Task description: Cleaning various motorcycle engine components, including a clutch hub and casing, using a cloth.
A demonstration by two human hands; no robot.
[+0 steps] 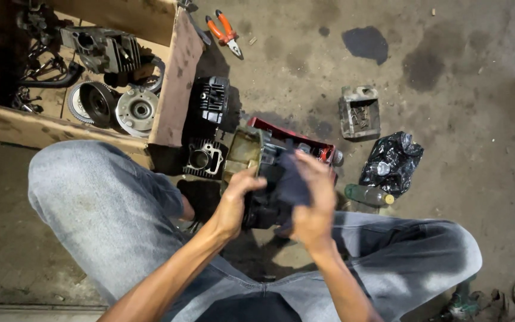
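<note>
Head view: you squat on the floor (448,89), knees apart, an engine case (257,179) held up between them. Your left hand (233,200) is closed around the case's near left edge, thumb over the rim, holding it steady. Your right hand (314,206) is clenched on a dark rag (290,179), pressed flat on the case's right face.

Step in hand, by my read: wiping down the case, mid-wipe, rag on metal. The tan inner wall at the top left of the case is exposed; the rag covers the dark side. Cannot tell how clean the part is.

The next move likely calls for a firm left grip so the case does not twist while the rag drags across, then turning the case to reach the unwiped faces.

Around it: a finned black cylinder (211,98) and a second one with an open bore (202,160) lie just left of the case, against a wooden crate (177,89). The crate holds a cylinder head (102,48), a clutch drum (137,109) and a toothed wheel (93,102). A red tray (311,146) sits right behind the case. Right of it are a black bag (391,161), a bottle (368,194) and a small metal box (359,112). Orange pliers (225,33) lie well apart, up top. Oil stains mark the floor.
</note>
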